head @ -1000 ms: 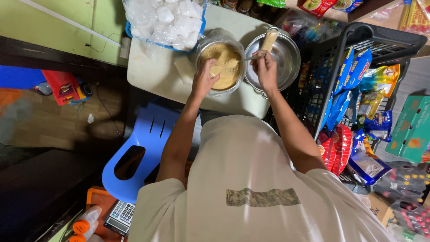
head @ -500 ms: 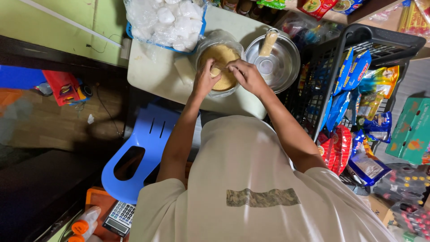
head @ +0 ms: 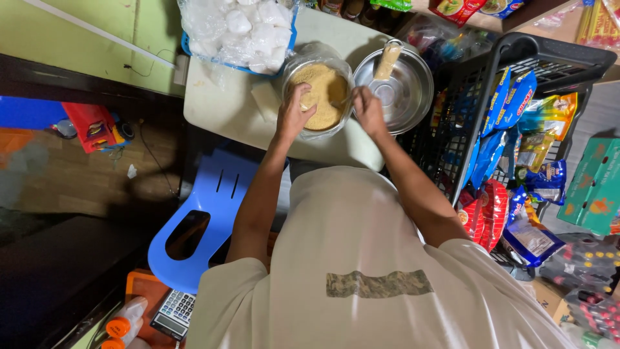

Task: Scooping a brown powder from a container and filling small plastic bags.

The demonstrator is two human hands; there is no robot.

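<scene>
Left hand (head: 294,116): we see it resting on the near rim of the bowl of crumbs (head: 321,97), fingers curled down onto the tan heap; whether they pinch any of it we cannot tell.
Right hand (head: 369,111): it sits at the bowl's right edge, fingers bent loosely over the rim, nothing visibly held.
Where the bowl stands: on the pale desk (head: 226,110), between the bag of white lumps (head: 236,29) and the metal bowl (head: 403,87), touching or just short of the latter.
Done so far, as we judge it: one coated stick (head: 388,59) already lies across the far rim of the metal bowl, which otherwise looks bare and shiny.
Left to do, as we judge it: most of the work; the crumb bowl is near full, and the bag of lumps looks unopened.
Crumbs: dry, sandy, golden-brown, heaped in a low mound.
Crumb bowl: round and clear, seemingly wrapped in thin, crinkled plastic.
Metal bowl: round, steel, mirror-bright inside.
Bag: clear, wrinkled film over smooth, white, rounded pieces.
Desk: smooth, cream, with rounded corners.
Around us: a glossy blue plastic chair (head: 197,229) below the desk, and a black wire rack (head: 510,84) of shiny snack packets to the right.
</scene>
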